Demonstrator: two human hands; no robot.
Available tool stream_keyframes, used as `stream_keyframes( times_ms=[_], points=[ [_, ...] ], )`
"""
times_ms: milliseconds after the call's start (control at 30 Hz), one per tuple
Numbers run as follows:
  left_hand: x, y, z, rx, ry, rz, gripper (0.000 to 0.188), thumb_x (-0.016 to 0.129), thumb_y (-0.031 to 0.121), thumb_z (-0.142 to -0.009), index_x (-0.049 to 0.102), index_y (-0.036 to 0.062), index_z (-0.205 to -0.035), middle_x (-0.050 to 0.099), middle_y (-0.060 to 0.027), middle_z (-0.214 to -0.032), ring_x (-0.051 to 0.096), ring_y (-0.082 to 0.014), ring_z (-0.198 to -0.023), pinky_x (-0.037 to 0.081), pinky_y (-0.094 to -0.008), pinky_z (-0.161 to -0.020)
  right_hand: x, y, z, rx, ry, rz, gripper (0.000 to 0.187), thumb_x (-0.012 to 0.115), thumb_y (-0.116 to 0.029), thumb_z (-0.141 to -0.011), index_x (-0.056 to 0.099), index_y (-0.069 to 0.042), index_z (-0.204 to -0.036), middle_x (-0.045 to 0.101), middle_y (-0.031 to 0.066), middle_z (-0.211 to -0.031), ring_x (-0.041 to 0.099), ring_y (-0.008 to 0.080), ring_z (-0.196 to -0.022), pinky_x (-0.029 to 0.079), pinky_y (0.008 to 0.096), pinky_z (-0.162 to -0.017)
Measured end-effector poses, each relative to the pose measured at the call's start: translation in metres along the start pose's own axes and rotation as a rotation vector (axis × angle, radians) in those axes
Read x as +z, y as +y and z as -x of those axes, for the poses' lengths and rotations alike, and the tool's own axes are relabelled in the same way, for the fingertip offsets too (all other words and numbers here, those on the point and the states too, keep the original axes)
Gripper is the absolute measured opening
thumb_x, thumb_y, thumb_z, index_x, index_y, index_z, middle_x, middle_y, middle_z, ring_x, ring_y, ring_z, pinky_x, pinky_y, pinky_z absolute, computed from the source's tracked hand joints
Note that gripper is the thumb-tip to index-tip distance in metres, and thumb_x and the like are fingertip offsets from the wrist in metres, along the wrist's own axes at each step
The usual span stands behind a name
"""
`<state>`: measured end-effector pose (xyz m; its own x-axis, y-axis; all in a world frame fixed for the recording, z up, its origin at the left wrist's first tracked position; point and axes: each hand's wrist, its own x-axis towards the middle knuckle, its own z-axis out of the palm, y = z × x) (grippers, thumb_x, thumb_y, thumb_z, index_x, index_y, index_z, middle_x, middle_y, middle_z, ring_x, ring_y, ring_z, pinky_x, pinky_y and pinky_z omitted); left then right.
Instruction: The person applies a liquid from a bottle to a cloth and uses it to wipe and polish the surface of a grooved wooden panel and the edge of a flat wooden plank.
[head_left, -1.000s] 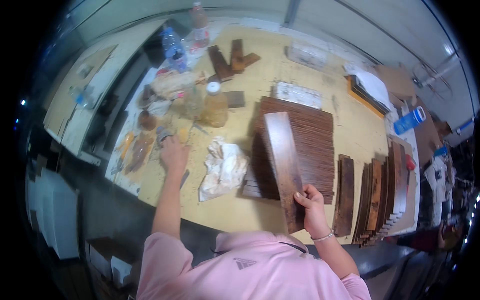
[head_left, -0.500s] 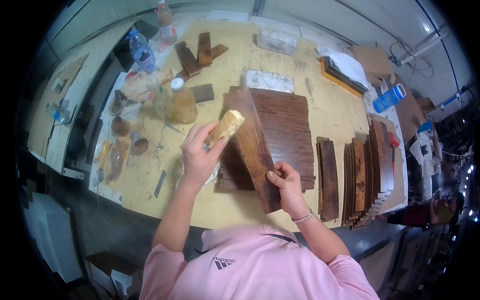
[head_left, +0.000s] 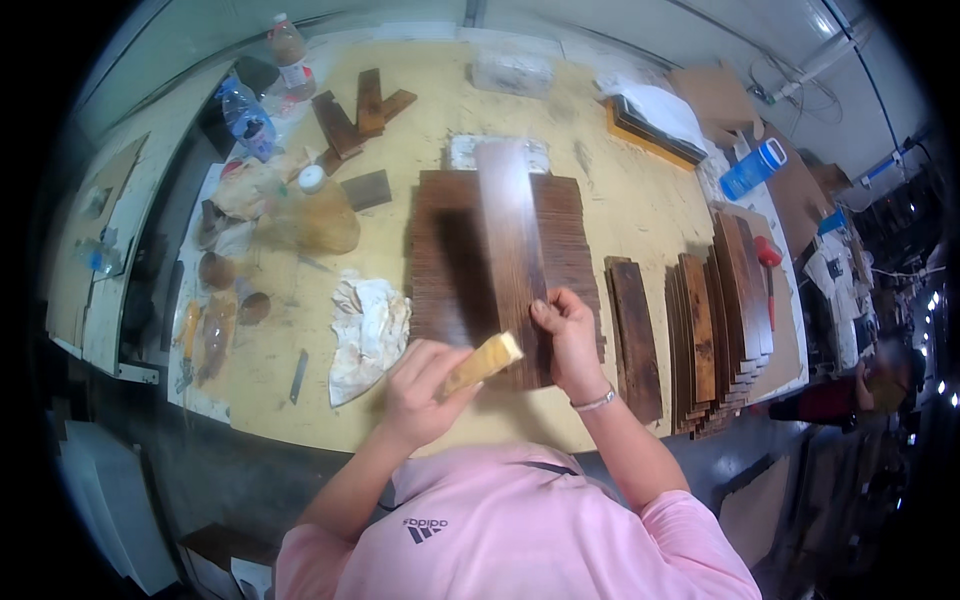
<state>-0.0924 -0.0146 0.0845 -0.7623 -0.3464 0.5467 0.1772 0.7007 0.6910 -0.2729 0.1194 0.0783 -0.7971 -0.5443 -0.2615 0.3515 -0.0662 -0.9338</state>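
My right hand [head_left: 568, 345] grips a dark brown wooden plank [head_left: 508, 235] near its near end, thumb on the face. The plank is raised over a wide layer of similar brown boards [head_left: 568, 240], and its far part shines with glare. In my left hand [head_left: 425, 390] is a small yellowish block [head_left: 485, 362] with a pale end; whether it is sponge or wood I cannot tell. The block is by the plank's near end; contact between them is unclear. A stained white cloth [head_left: 370, 335] lies left of the boards.
Narrow boards [head_left: 635, 340] and a leaning row of planks [head_left: 700, 330] stand at the right. A white-capped jar [head_left: 325, 215], plastic bottles [head_left: 247, 120] and loose wood pieces [head_left: 338, 125] occupy the far left. A blue bottle [head_left: 752, 170] lies far right; a blade-like strip [head_left: 299, 375] lies near left.
My left hand has brought the block from the plank's upper part toward its near end. The plank has swung straighter, its far end now glaring. The white cloth shows more fully.
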Motion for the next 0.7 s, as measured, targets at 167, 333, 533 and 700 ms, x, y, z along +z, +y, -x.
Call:
stream_keyframes(
  times_ms=[167, 333, 533, 700],
  points=[
    [-0.008, -0.028, -0.031, 0.004, 0.083, -0.113, 0.035, 0.081, 0.005, -0.072, 0.070, 0.0034, -0.105, 0.067, -0.0124, -0.096, 0.066, -0.0317, -0.087, 0.054, -0.0393, -0.074, -0.005, 0.019, 0.030, 0.091, -0.060, 0.150, 0.006, 0.066, 0.000, -0.091, 0.063, -0.004, -0.088, 0.059, -0.0049, -0.078, 0.050, 0.0039, -0.071, 0.040, 0.0211, -0.067],
    [-0.046, -0.074, -0.056, -0.175, 0.379, -0.232, 0.032, 0.080, 0.000, -0.071, 0.069, 0.0031, -0.102, 0.065, -0.0135, -0.096, 0.064, -0.0312, -0.086, 0.052, -0.0390, -0.073, -0.024, 0.019, 0.055, 0.132, -0.172, 0.177, 0.006, 0.068, 0.001, -0.089, 0.063, -0.003, -0.088, 0.055, -0.0074, -0.076, 0.047, 0.0027, -0.070, 0.038, 0.0199, -0.067],
    [-0.038, -0.051, -0.049, -0.107, 0.289, -0.229, 0.031, 0.080, 0.003, -0.072, 0.068, 0.0030, -0.100, 0.064, -0.0130, -0.093, 0.064, -0.0294, -0.082, 0.052, -0.0371, -0.072, -0.049, 0.034, 0.061, 0.056, -0.169, 0.336, 0.008, 0.069, 0.002, -0.087, 0.063, -0.002, -0.090, 0.054, -0.0075, -0.078, 0.048, 0.0029, -0.073, 0.040, 0.0210, -0.068],
    [-0.044, -0.061, -0.055, -0.289, 0.390, -0.146, 0.031, 0.081, 0.004, -0.072, 0.067, 0.0026, -0.100, 0.065, -0.0116, -0.091, 0.065, -0.0266, -0.081, 0.052, -0.0358, -0.070, -0.056, 0.037, 0.070, -0.028, -0.117, 0.465, 0.010, 0.071, -0.001, -0.084, 0.065, 0.002, -0.093, 0.062, 0.0013, -0.080, 0.053, 0.0095, -0.074, 0.045, 0.0269, -0.069]
  ],
)
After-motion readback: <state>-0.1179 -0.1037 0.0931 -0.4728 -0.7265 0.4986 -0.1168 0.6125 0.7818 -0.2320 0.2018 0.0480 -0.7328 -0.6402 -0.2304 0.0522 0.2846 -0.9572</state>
